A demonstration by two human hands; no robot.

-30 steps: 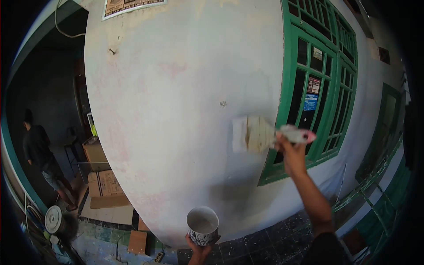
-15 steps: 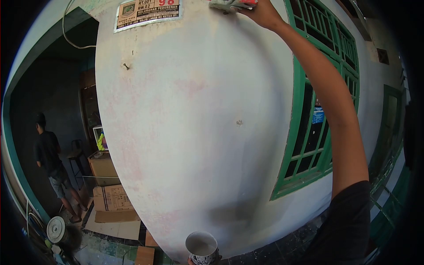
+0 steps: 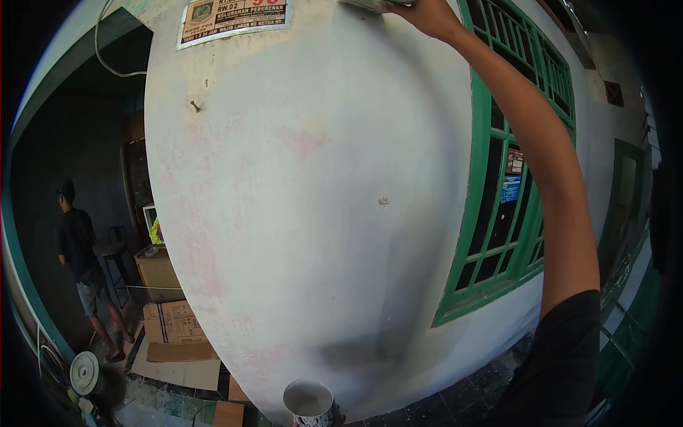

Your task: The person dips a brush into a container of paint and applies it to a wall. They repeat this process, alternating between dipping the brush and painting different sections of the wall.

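High on the wall, my right hand is closed on a flat, grey-smeared paintbrush, cut off by the top edge of the view. The brush is close against the plaster, and my bare arm reaches up past the window to it. At the bottom, my left hand grips a paint can with white paint inside and dark splashes on its outside. Only bits of the left fingers show around the can. Faint pink patches and a small chipped spot mark the wall.
A green barred window borders the wall at right. A printed sign and a nail are at upper left. Through the left opening stands a person, near cardboard and a lidded bucket.
The view has shifted slightly, with the sign higher in the picture. My right hand and the brush sit nearer the top edge; the can appears a little further left and lower.
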